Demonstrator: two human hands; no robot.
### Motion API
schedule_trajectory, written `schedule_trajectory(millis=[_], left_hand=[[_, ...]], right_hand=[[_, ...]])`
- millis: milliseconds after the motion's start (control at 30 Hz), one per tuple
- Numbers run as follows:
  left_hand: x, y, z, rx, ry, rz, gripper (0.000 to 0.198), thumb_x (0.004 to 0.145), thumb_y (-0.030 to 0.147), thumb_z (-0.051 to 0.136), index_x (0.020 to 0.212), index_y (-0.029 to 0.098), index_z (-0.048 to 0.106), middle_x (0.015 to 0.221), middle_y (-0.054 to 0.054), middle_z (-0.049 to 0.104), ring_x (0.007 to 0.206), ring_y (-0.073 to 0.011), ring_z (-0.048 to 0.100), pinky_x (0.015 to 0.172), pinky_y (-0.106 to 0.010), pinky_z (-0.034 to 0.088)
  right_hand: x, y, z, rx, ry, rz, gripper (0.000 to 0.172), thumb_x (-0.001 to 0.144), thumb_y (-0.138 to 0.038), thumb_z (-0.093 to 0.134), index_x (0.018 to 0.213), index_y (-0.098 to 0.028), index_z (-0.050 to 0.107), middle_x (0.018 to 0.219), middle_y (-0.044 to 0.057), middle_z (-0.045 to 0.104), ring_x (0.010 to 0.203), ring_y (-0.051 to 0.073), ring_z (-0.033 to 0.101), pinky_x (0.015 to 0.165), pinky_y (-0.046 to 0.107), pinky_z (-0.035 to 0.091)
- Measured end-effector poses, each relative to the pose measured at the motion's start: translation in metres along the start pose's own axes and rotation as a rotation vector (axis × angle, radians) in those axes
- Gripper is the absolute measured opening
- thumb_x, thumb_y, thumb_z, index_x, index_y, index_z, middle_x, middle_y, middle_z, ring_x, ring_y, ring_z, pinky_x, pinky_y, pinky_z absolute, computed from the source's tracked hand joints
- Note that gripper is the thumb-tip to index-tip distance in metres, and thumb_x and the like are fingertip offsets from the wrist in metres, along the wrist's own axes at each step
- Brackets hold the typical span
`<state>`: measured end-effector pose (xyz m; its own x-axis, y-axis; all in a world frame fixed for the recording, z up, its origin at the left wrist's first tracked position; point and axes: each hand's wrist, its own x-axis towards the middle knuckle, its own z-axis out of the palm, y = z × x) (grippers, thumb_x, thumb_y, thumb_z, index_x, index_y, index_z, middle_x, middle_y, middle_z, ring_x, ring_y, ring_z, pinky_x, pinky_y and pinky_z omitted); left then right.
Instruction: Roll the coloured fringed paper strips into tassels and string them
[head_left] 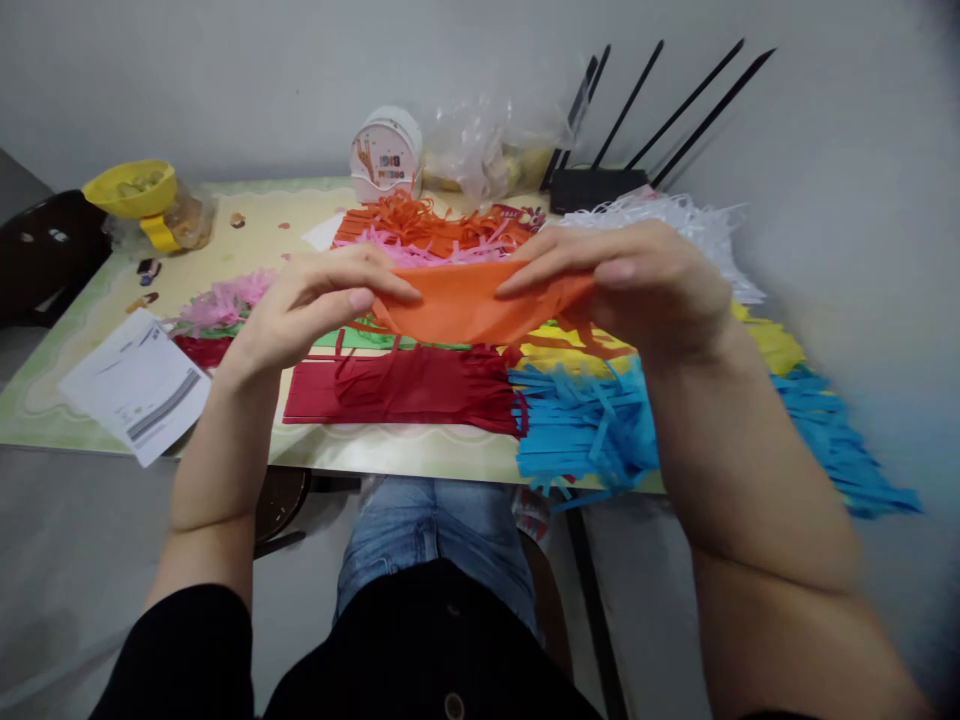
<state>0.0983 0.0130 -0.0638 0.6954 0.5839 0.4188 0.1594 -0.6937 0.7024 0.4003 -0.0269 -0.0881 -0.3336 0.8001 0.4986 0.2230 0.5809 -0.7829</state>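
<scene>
An orange piece of fringed tissue paper [465, 300] is stretched between my hands above the table. My left hand [315, 300] pinches its left end, and my right hand [637, 280] grips its right end, with strips hanging below. Under it lies a stack of dark red fringed paper [420, 385]. To the right, blue fringed paper [585, 430] reaches over the table's front edge, with yellow fringed paper [570, 350] behind it. Farther back is more orange fringe [420, 230], with pink strips [442, 248] in front.
White shredded paper [660, 215] and a black router [596, 188] with tall antennas stand at the back right. A round box [386, 155] and plastic bags [487, 150] are by the wall. At left are a yellow-topped jar [135, 190] and a white paper [139, 385] overhanging the edge.
</scene>
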Motion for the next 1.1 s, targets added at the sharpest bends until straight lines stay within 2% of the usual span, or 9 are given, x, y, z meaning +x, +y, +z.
schedule_trajectory(millis=[133,267,367,467,633,767,967,1033,1100], left_hand=[[0.004,0.001,0.007,0.187,0.084,-0.071,0.019,0.089,0.041,0.071,0.082,0.024,0.075,0.080,-0.005,0.072,0.080,-0.0197,0.067,0.082,-0.037,0.056],[0.009,0.000,0.009,0.265,0.068,-0.162,0.024,0.080,0.036,0.078,0.099,0.022,0.071,0.080,-0.002,0.066,0.080,-0.0193,0.066,0.080,-0.036,0.056],[0.013,0.001,0.006,0.273,-0.011,-0.206,0.018,0.081,0.037,0.076,0.079,0.022,0.066,0.065,0.001,0.053,0.069,-0.0177,0.059,0.073,-0.034,0.055],[0.017,0.005,0.002,0.208,-0.034,-0.230,0.035,0.084,0.041,0.073,0.062,0.023,0.053,0.057,0.002,0.041,0.062,-0.0159,0.052,0.063,-0.032,0.052],[0.018,0.009,-0.002,0.147,-0.075,-0.235,0.038,0.085,0.043,0.073,0.063,0.023,0.051,0.058,0.001,0.042,0.061,-0.0149,0.050,0.058,-0.030,0.049],[0.015,0.006,-0.003,0.093,-0.066,-0.269,0.036,0.084,0.044,0.076,0.068,0.021,0.054,0.060,0.001,0.046,0.063,-0.0145,0.055,0.056,-0.026,0.048],[0.014,0.001,0.003,-0.027,-0.006,-0.308,0.039,0.085,0.049,0.075,0.070,0.019,0.056,0.062,0.001,0.048,0.059,-0.0106,0.053,0.054,-0.022,0.043],[0.016,0.002,0.004,-0.028,-0.036,-0.303,0.037,0.084,0.046,0.075,0.070,0.018,0.058,0.062,0.002,0.048,0.058,-0.0099,0.050,0.052,-0.022,0.039],[0.019,0.004,0.003,-0.001,-0.071,-0.298,0.034,0.084,0.042,0.075,0.068,0.017,0.058,0.060,0.002,0.046,0.056,-0.0092,0.045,0.051,-0.022,0.035]], right_hand=[[0.001,-0.006,0.005,-0.233,0.125,-0.011,0.031,0.090,-0.053,0.073,0.074,-0.026,0.075,0.078,0.003,0.073,0.071,0.019,0.067,0.069,0.037,0.058],[-0.001,-0.018,0.011,-0.375,0.126,-0.021,0.016,0.087,-0.039,0.080,0.102,-0.032,0.076,0.101,0.002,0.077,0.094,0.026,0.073,0.091,0.045,0.061],[-0.003,-0.024,0.010,-0.428,0.125,-0.023,0.027,0.089,-0.032,0.077,0.116,-0.035,0.076,0.113,0.001,0.078,0.102,0.028,0.074,0.096,0.047,0.061],[-0.002,-0.025,0.007,-0.389,0.168,0.019,0.026,0.091,-0.032,0.075,0.117,-0.034,0.078,0.113,0.001,0.079,0.101,0.026,0.074,0.094,0.045,0.062],[0.005,-0.015,0.001,-0.194,0.054,0.115,0.025,0.076,-0.041,0.089,0.095,-0.028,0.080,0.088,0.000,0.077,0.072,0.020,0.070,0.063,0.036,0.061],[0.003,-0.006,0.001,-0.075,-0.009,0.134,0.022,0.083,-0.035,0.085,0.073,-0.023,0.069,0.059,-0.003,0.063,0.050,0.012,0.055,0.045,0.027,0.047],[-0.001,-0.011,0.013,0.018,0.124,0.185,0.026,0.078,-0.041,0.089,0.095,-0.025,0.077,0.086,0.001,0.076,0.074,0.018,0.069,0.065,0.032,0.056],[0.003,-0.014,0.013,-0.016,0.114,0.217,0.032,0.078,-0.050,0.088,0.096,-0.024,0.080,0.099,0.003,0.078,0.085,0.020,0.070,0.071,0.032,0.055],[0.006,-0.013,0.010,-0.042,0.054,0.250,0.035,0.080,-0.056,0.083,0.091,-0.022,0.082,0.093,0.004,0.077,0.080,0.018,0.068,0.067,0.030,0.052]])
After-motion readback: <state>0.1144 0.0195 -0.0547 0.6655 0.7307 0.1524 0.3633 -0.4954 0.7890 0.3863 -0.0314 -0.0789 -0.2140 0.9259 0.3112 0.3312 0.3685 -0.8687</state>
